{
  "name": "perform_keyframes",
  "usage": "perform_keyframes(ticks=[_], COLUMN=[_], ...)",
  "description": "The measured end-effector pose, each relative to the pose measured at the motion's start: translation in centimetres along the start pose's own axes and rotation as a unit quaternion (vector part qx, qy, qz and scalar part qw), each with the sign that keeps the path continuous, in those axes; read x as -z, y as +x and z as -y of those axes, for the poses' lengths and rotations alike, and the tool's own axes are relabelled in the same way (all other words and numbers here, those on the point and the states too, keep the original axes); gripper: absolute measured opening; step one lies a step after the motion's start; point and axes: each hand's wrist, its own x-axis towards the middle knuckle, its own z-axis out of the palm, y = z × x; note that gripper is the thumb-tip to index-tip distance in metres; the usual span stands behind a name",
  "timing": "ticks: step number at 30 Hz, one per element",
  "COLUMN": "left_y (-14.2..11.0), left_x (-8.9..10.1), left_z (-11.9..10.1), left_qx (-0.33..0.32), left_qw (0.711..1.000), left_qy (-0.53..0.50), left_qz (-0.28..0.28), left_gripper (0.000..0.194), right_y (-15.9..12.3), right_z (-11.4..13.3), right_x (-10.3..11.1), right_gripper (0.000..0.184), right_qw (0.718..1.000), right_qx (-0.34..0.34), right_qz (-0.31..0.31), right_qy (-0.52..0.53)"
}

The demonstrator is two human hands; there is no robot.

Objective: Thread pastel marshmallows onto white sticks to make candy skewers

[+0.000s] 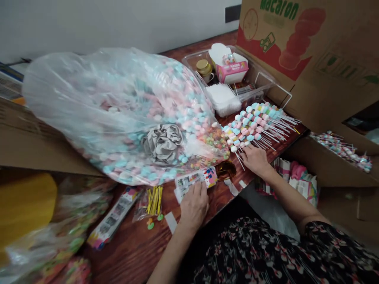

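My left hand [194, 206] is at the near edge of a small stack of printed plastic bags [187, 180], fingers close together and pressed on the topmost bag. Over to the right, my right hand [255, 158] closes its fingers around the stick of a marshmallow skewer [233, 149] at the near end of a pile. That pile of marshmallow skewers [254, 122], pink, blue, white and yellow, lies with its white sticks toward the table edge. A crumpled grey wad [163, 142] rests on a large clear bag of marshmallows [127, 98] behind my left hand.
Yellow twist ties [154, 200], another printed bag pack [114, 218] and gummy rings [151, 224] lie at left. A clear tray [266, 81] holds a pink box [232, 71] and a gold-lidded jar [204, 67]. A cardboard box [310, 51] stands behind; an open carton [328, 173] holds wrapped skewers.
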Motion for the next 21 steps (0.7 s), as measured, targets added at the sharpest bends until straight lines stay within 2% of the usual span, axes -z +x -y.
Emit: perform_keyframes(ticks=[3, 6, 8, 11, 13, 16, 18, 21], left_y=[-0.4, -0.2, 0.0, 0.1, 0.0, -0.2, -0.4, -0.4], left_x=[-0.1, -0.3, -0.6, -1.0, -1.0, -0.9, -0.7, -0.6], left_z=[0.5, 1.3, 1.8, 2.4, 2.5, 2.4, 2.4, 2.6], left_qx=[0.013, 0.028, 0.037, 0.052, 0.05, 0.046, 0.051, 0.072], left_qw=[0.999, 0.997, 0.993, 0.98, 0.977, 0.982, 0.984, 0.977], left_qy=[-0.032, -0.05, -0.081, -0.144, -0.158, -0.149, -0.152, -0.187], left_qz=[-0.029, -0.053, -0.083, -0.129, -0.133, -0.102, -0.08, -0.068], left_gripper=[0.038, 0.028, 0.019, 0.012, 0.012, 0.013, 0.017, 0.018], right_y=[-0.1, -0.4, -0.9, -2.0, -2.8, -3.7, -4.0, -4.5], right_z=[0.6, 0.5, 0.1, -1.0, -1.8, -2.3, -1.9, -0.3], right_x=[-1.4, -1.9, -1.3, 1.3, 3.9, 7.9, 10.0, 11.7], right_gripper=[0.025, 0.026, 0.026, 0.018, 0.013, 0.014, 0.015, 0.014], right_qw=[0.999, 0.993, 0.982, 0.962, 0.959, 0.958, 0.945, 0.918], right_qx=[-0.036, -0.037, -0.01, 0.07, 0.151, 0.275, 0.324, 0.364], right_qz=[-0.016, -0.085, -0.155, -0.224, -0.194, -0.049, 0.036, 0.104], right_qy=[0.012, 0.068, 0.111, 0.139, 0.139, 0.066, -0.029, -0.121])
